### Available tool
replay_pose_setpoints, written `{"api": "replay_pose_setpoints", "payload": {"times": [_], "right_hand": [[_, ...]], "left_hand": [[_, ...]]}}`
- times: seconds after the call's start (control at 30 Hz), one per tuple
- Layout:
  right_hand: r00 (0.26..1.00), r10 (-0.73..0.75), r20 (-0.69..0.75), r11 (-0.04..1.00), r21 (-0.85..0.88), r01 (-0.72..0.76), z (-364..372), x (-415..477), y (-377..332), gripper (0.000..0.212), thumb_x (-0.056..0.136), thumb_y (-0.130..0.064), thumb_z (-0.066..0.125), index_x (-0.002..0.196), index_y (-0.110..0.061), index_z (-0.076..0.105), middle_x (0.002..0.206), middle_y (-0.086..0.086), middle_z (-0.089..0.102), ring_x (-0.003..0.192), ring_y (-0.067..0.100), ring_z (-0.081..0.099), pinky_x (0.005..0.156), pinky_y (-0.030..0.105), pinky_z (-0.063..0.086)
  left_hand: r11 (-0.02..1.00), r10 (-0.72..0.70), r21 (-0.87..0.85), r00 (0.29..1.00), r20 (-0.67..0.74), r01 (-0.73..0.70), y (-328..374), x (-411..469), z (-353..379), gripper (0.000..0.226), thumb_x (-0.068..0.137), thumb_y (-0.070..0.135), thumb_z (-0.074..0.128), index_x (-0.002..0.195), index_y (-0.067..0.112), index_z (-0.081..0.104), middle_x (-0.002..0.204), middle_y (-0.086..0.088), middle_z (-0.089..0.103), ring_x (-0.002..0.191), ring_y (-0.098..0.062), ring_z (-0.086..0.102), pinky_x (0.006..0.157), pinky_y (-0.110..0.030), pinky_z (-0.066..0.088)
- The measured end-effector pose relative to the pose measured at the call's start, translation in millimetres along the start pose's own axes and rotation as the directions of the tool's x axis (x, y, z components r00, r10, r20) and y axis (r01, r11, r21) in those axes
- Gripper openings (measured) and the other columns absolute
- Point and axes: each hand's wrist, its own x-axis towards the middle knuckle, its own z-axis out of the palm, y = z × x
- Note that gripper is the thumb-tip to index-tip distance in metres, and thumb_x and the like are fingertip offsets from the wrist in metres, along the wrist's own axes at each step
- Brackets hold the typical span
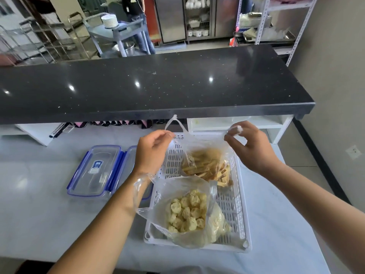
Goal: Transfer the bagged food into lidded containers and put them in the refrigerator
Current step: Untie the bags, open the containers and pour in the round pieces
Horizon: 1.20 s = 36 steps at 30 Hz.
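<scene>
Fingers of the left hand pinch one handle of the clear bag of fried strips. The right hand pinches the other, twisted handle, and the bag's mouth is stretched between them. This bag sits at the far end of the white basket. A second bag of pale yellow puffs lies at the basket's near end. Left of the basket, on the pale worktop, lies a clear lidded container with blue clips. Another is partly hidden behind the left wrist.
</scene>
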Motion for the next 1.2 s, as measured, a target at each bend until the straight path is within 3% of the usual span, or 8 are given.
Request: {"api": "replay_pose_setpoints", "payload": {"times": [0.17,0.33,0.43,0.53,0.63,0.77,1.1,1.2], "right_hand": [[0.987,-0.113,-0.118,0.993,-0.032,0.109,-21.6,8.8,-13.8,0.018,0.097,-0.016,0.06,0.099,-0.01,0.076,0.104,-0.002,0.062,0.093,0.014,0.058,0.078,0.022,0.046],[0.99,0.11,-0.093,0.974,0.206,-0.089,-25.9,19.3,-39.1,0.026,0.097,-0.027,0.062,0.09,-0.007,0.077,0.08,0.012,0.069,0.073,0.028,0.063,0.064,0.024,0.055],[0.938,0.325,0.121,0.769,0.544,-0.336,-26.3,26.3,-49.5,0.021,0.098,-0.023,0.061,0.091,-0.01,0.076,0.082,0.014,0.075,0.078,0.024,0.074,0.08,0.038,0.062],[0.819,0.408,0.403,0.401,0.727,-0.557,-32.3,32.3,-53.6,0.02,0.101,-0.012,0.05,0.106,-0.006,0.069,0.101,0.012,0.076,0.09,0.024,0.075,0.086,0.044,0.06],[0.774,0.374,0.51,0.089,0.811,-0.578,-51.9,39.1,-55.5,0.033,0.095,-0.005,0.043,0.122,-0.005,0.062,0.114,0.02,0.072,0.099,0.029,0.073,0.086,0.049,0.059],[0.805,0.299,0.512,-0.052,0.851,-0.522,-74.3,44.6,-56.2,0.049,0.092,-0.029,0.042,0.131,-0.006,0.06,0.124,0.032,0.063,0.115,0.043,0.064,0.098,0.058,0.048],[0.802,0.368,0.471,-0.018,0.866,-0.5,-66.3,45.3,-39.7,0.048,0.093,-0.032,0.049,0.131,-0.006,0.06,0.125,0.031,0.063,0.112,0.045,0.065,0.099,0.059,0.048],[0.805,0.38,0.455,0.108,0.842,-0.528,-67.4,44.8,-38.4,0.044,0.093,-0.031,0.048,0.127,-0.007,0.062,0.123,0.027,0.066,0.11,0.042,0.067,0.099,0.057,0.049]], "left_hand": [[0.926,-0.104,-0.337,0.973,0.205,0.17,22.7,4.1,-12.1,0.023,0.075,0.023,0.058,0.054,0.021,0.067,0.081,-0.006,0.071,0.092,-0.021,0.065,0.09,-0.034,0.049],[0.89,-0.027,-0.421,0.942,0.335,0.176,46.5,4.8,-18.4,0.025,0.093,0.012,0.049,0.081,0.004,0.069,0.067,-0.01,0.061,0.078,-0.027,0.069,0.079,-0.032,0.057],[0.888,-0.138,-0.375,0.931,0.338,0.268,56.8,9.3,-16.4,0.027,0.097,0.015,0.049,0.106,0.002,0.071,0.067,-0.007,0.061,0.066,-0.024,0.066,0.072,-0.033,0.055],[0.807,-0.213,-0.437,0.885,0.413,0.398,68.2,15.5,-20.2,0.039,0.095,0.023,0.047,0.118,-0.001,0.066,0.091,-0.011,0.071,0.067,-0.022,0.065,0.07,-0.032,0.057],[0.699,-0.22,-0.538,0.858,0.465,0.471,74.4,18.0,-21.9,0.048,0.096,0.028,0.04,0.125,-0.005,0.06,0.116,-0.016,0.071,0.089,-0.026,0.071,0.077,-0.034,0.06],[0.598,-0.144,-0.646,0.857,0.495,0.474,75.4,20.0,-25.3,0.055,0.096,0.033,0.037,0.132,-0.005,0.054,0.129,-0.018,0.066,0.111,-0.03,0.068,0.083,-0.035,0.059],[0.59,-0.178,-0.657,0.87,0.461,0.469,57.8,41.3,-7.5,0.05,0.097,0.031,0.042,0.135,0.001,0.054,0.132,-0.014,0.065,0.121,-0.03,0.063,0.1,-0.043,0.052],[0.684,-0.167,-0.591,0.88,0.445,0.429,56.8,43.1,-6.4,0.046,0.098,0.03,0.042,0.134,0.004,0.057,0.129,-0.013,0.067,0.119,-0.029,0.064,0.1,-0.042,0.051]]}}
